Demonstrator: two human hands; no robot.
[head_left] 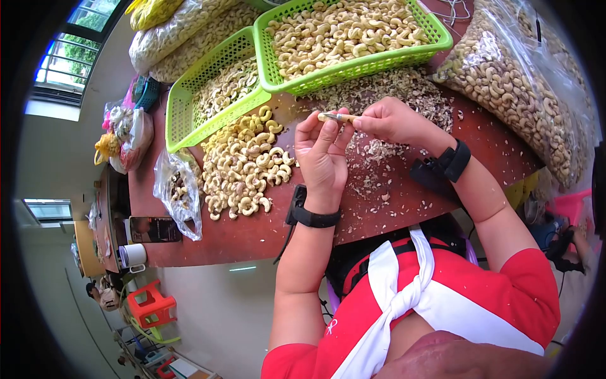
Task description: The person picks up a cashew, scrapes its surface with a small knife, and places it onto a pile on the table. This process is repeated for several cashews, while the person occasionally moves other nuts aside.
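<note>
Red shirt (464, 265) nearest, forearms (306, 259) reach forward, hands (323, 156) holding knife (344, 118) against cashew (322, 117).

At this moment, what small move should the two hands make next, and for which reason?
Probably a short, light scrape by the right hand with the small tan-handled metal knife: it seems to touch the pale curved cashew nut pinched in the left hand, and pale flaky scraps lie on the dark-red table.

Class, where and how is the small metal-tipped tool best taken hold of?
Probably by the pale handle of the tool, coming from the person's right, where the right grip holds it: the slim handle end points that way, while the metal tip faces the left grip.
</note>
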